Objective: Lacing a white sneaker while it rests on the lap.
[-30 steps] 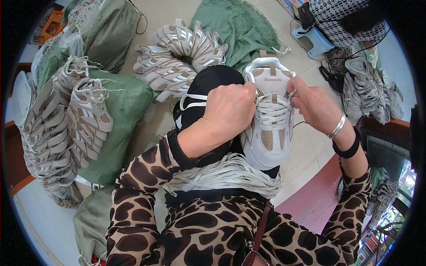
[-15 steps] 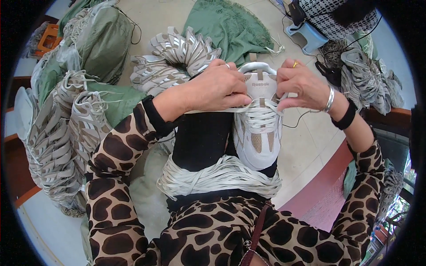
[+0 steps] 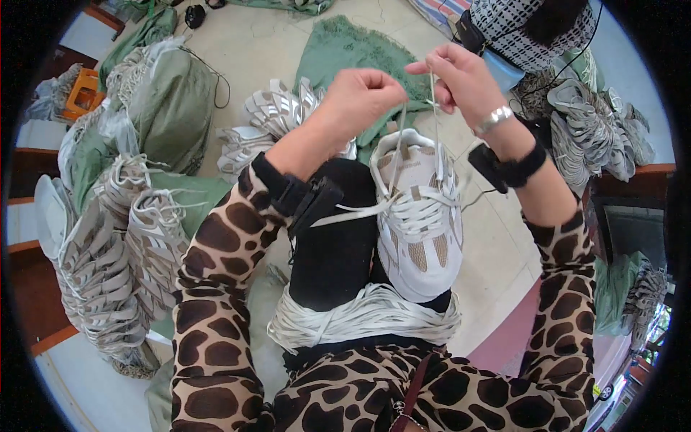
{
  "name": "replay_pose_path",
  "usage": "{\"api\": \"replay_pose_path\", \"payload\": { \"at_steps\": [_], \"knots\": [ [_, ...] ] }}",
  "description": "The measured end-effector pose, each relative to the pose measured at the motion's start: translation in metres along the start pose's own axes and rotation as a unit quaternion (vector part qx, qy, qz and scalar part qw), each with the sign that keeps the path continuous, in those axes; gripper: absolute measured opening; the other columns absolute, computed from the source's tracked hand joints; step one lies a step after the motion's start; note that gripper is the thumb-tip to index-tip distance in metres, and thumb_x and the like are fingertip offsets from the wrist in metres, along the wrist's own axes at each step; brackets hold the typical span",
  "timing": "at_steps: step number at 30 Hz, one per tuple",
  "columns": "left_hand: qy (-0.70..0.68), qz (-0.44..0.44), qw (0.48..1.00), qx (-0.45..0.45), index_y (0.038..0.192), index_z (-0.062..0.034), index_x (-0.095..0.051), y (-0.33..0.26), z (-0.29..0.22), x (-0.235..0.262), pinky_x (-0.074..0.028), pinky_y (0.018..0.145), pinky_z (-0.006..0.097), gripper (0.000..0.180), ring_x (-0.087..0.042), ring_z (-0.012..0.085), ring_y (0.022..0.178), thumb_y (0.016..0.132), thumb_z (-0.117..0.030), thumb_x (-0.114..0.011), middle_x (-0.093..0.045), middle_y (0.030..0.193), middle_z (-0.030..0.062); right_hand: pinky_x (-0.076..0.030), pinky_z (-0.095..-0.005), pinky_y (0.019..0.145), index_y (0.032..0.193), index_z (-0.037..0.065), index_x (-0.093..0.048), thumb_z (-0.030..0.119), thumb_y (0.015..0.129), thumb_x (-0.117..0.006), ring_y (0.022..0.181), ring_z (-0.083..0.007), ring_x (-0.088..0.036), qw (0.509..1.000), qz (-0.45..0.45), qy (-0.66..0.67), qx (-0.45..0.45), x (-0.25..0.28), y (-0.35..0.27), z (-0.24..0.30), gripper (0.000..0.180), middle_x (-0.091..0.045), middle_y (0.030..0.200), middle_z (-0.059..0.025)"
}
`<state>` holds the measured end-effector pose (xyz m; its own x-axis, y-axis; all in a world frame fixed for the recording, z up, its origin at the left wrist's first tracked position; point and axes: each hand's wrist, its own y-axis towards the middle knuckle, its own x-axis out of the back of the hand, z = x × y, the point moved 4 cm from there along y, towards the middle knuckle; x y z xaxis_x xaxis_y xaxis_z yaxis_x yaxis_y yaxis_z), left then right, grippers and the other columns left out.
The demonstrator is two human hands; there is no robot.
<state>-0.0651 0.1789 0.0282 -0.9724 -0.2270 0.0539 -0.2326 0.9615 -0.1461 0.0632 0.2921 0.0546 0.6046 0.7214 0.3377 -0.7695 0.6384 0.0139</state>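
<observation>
A white and beige sneaker [image 3: 421, 277] rests on my right thigh, toe toward me. White laces cross its front in several rows. Above the tongue, my left hand [image 3: 360, 97] is closed in a pinch at one upright stretch of shoelace [image 3: 396, 155]. To its right, my right hand [image 3: 464, 81] grips another stretch of lace, its index finger pointing left. A loose lace end [image 3: 345, 214] trails over my left thigh. Across my lap lies a thick bundle of white laces [image 3: 367, 317].
Strung shoe uppers [image 3: 108, 266] pile up at left beside a green sack [image 3: 173, 90]. Ahead, more uppers [image 3: 277, 108] lie by a green cloth [image 3: 345, 54]. At right hang further uppers [image 3: 590, 133]. A person in patterned clothing [image 3: 529, 32] sits at far right.
Both hands have risen from the sneaker's collar, drawing lace upward. Before, they were at the tongue and top eyelets. The view has shifted slightly, showing more floor ahead.
</observation>
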Motion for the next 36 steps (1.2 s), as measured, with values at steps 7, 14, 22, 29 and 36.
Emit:
{"api": "replay_pose_path", "payload": {
  "at_steps": [7,14,22,29,36],
  "knots": [
    [0.095,-0.052,0.986,-0.125,0.093,-0.0038,-0.065,0.020,-0.016,0.009,-0.042,0.067,0.021,0.011,-0.052,0.0051,0.071,0.088,-0.013,-0.064,-0.061,0.083,-0.0008,-0.045,-0.0294,0.042,0.089,0.005,-0.056,0.019,0.097,-0.045,0.046,-0.0130,-0.053,0.955,0.070,0.195,-0.212,-0.029,0.019,-0.010,0.019,-0.061,0.069,-0.0047],
    [-0.095,0.128,0.987,0.014,0.110,-0.0022,-0.061,0.032,-0.036,-0.009,-0.041,0.054,0.020,0.029,-0.050,0.0068,0.061,0.098,-0.025,-0.047,-0.063,0.090,0.0055,-0.041,-0.0350,0.043,0.075,0.006,-0.047,0.013,0.093,-0.046,0.046,-0.0165,-0.046,0.964,-0.120,0.232,-0.041,0.027,0.107,0.043,0.020,-0.046,0.058,-0.0038],
    [-0.125,0.068,0.990,-0.020,0.094,-0.0031,-0.058,0.067,-0.053,0.010,-0.037,0.046,0.022,0.024,-0.047,0.0086,0.050,0.100,-0.023,-0.047,-0.056,0.069,-0.0010,-0.051,-0.0190,0.050,0.112,-0.002,-0.058,0.032,0.101,-0.044,0.059,-0.0032,-0.055,0.932,0.283,0.199,-0.110,-0.009,0.006,0.014,0.038,-0.062,0.087,-0.0047],
    [-0.107,-0.128,0.986,0.003,0.095,-0.0014,-0.059,0.034,-0.048,0.006,-0.047,0.065,0.024,0.029,-0.057,0.0140,0.073,0.100,-0.028,-0.049,-0.056,0.073,0.0012,-0.056,-0.0331,0.068,0.098,-0.001,-0.057,0.018,0.100,-0.046,0.066,-0.0160,-0.061,0.816,0.269,0.511,-0.018,0.059,0.076,-0.026,0.021,-0.064,0.080,-0.0088],
    [0.309,0.064,0.945,-0.090,0.081,-0.0058,-0.066,-0.059,-0.009,-0.013,-0.045,0.073,0.033,0.028,-0.058,0.0193,0.081,0.083,-0.033,-0.069,-0.061,0.086,0.0067,-0.058,-0.0335,0.068,0.104,-0.001,-0.057,0.025,0.101,-0.046,0.069,-0.0160,-0.066,0.967,0.055,0.233,-0.081,0.049,0.050,0.015,0.029,-0.068,0.091,-0.0120]
  ]
}}
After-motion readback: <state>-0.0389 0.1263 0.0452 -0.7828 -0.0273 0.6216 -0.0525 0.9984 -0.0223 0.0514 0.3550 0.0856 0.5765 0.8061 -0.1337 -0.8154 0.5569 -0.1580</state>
